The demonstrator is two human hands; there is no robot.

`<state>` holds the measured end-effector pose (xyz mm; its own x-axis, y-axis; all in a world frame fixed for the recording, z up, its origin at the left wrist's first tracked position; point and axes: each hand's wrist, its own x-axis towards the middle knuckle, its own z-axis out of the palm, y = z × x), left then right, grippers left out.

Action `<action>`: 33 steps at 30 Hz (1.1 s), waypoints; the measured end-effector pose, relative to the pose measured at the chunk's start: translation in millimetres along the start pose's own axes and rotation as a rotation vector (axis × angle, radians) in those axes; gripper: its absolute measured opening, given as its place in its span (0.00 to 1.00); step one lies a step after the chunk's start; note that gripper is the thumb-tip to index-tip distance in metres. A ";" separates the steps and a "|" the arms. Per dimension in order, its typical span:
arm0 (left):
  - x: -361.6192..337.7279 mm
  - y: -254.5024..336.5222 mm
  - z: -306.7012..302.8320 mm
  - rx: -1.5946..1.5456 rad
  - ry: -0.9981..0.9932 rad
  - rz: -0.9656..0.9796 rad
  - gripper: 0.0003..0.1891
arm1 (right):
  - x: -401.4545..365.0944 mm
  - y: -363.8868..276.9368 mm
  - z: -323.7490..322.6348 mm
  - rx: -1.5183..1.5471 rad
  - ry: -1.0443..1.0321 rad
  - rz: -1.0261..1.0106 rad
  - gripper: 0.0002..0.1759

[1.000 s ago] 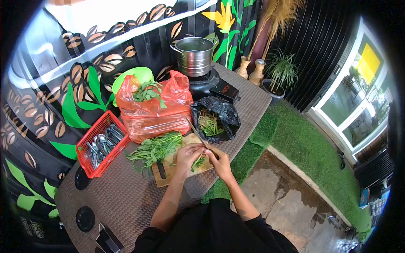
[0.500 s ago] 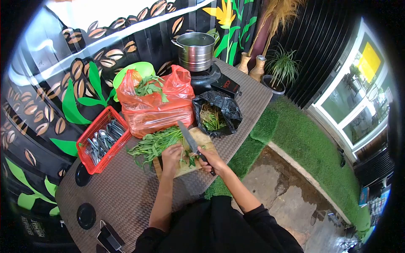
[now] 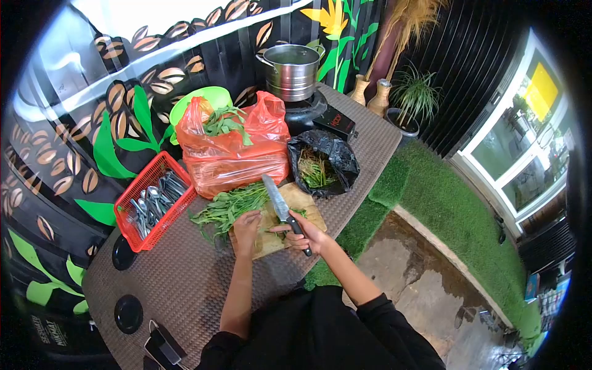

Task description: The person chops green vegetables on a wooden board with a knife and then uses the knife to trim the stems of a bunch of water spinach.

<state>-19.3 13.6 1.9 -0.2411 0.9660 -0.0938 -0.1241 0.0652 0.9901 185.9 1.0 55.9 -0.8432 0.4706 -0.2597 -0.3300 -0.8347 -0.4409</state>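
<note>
My right hand is wrapped round the black handle of a large knife, whose blade points up and away over the wooden cutting board. At the board's left side, my left hand has its fingers drawn together beside the leafy greens; what it holds, if anything, is too small to make out. Small cut green pieces lie on the board near both hands.
Beyond the board stand a red plastic bag, a black bag of stems and a steel pot on a stove. A red basket of cutlery is at left, with black saucers nearer.
The view has shifted slightly. My left hand has come off the greens a little, and the index finger of my right hand now stretches out to the left from the knife handle.
</note>
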 end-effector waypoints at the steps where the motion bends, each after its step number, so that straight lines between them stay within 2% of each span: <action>1: 3.2 -6.4 -1.7 -0.001 0.001 -0.001 0.13 | -4.6 -1.0 0.4 -0.066 0.065 -0.023 0.42; 3: 8.7 -12.9 -3.1 -0.020 -0.108 0.113 0.15 | -12.5 -0.3 3.0 -0.144 0.133 -0.027 0.41; 6: 11.3 -14.5 3.0 -0.135 -0.180 0.088 0.16 | -18.3 1.7 9.8 -0.241 0.228 -0.075 0.39; 11: 14.9 -11.3 12.9 -0.080 -0.272 0.069 0.14 | -0.5 -3.2 11.7 -0.414 0.454 -0.167 0.30; 13: 13.4 -11.7 16.3 -0.056 -0.279 0.078 0.13 | 8.4 -6.0 0.3 -0.409 0.431 -0.213 0.27; 16: 13.3 -10.0 21.4 -0.018 -0.273 0.086 0.12 | 10.4 -7.1 -8.4 -0.428 0.460 -0.427 0.21; 19: 14.4 -5.1 29.6 0.072 -0.272 0.165 0.11 | -0.5 -7.9 -10.6 -0.399 0.468 -0.526 0.20; 22: 19.1 -3.8 42.4 0.215 -0.291 0.186 0.09 | -16.7 -2.7 -10.7 -0.387 0.514 -0.552 0.19; 24: 22.4 -5.1 54.9 0.290 -0.315 0.283 0.09 | -27.6 1.0 -7.3 -0.384 0.558 -0.546 0.18; 30: 38.4 -6.1 89.9 0.432 -0.306 0.392 0.05 | -44.6 20.5 -13.6 -0.284 0.525 -0.583 0.17; 33: 49.2 -12.4 99.3 0.593 -0.341 0.354 0.04 | -50.9 29.5 -12.8 -0.305 0.555 -0.594 0.16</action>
<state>65.9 85.2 -4.7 0.1517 0.9717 0.1811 0.4651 -0.2318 0.8544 224.6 -44.0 45.1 -0.2123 0.9420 -0.2598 -0.4553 -0.3306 -0.8267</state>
